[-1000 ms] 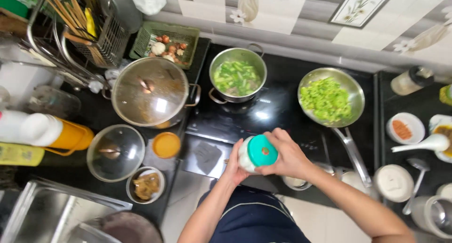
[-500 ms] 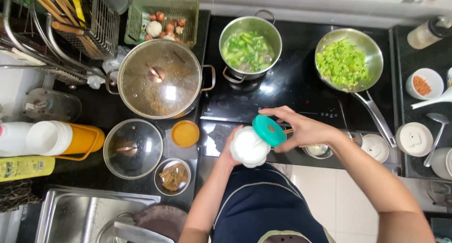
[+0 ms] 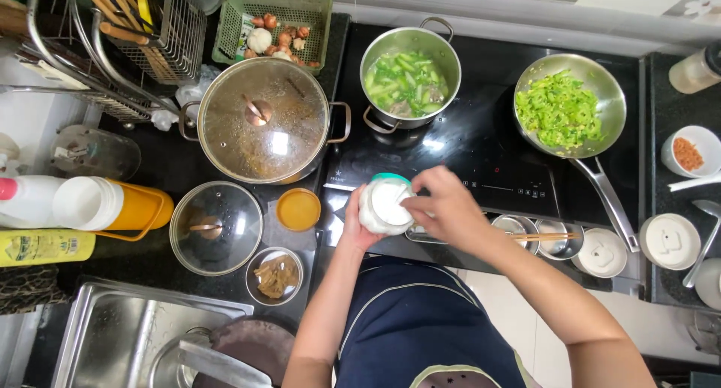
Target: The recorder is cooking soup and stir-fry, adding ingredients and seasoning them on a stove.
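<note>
Jar (image 3: 384,206) of white powder stands roughly upright, mouth up toward the camera, at the near edge of the black cooktop (image 3: 481,144). Left hand (image 3: 353,226) wraps its fingers around the jar's side, gripping it. Right hand (image 3: 443,208) has fingers pinched narrow, dipping into the jar's open mouth. Beyond the cooktop's front sit a pot of greens (image 3: 409,76) and a frying pan (image 3: 568,106); left of it, dark counter.

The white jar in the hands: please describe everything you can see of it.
The jar is small, round and white, seemingly plastic, holding something white. Its teal lid is off the mouth, at the jar's far edge. The left hand grips it from the side; the right hand reaches its fingers into the open mouth. It is held above the stove's front edge.
</note>
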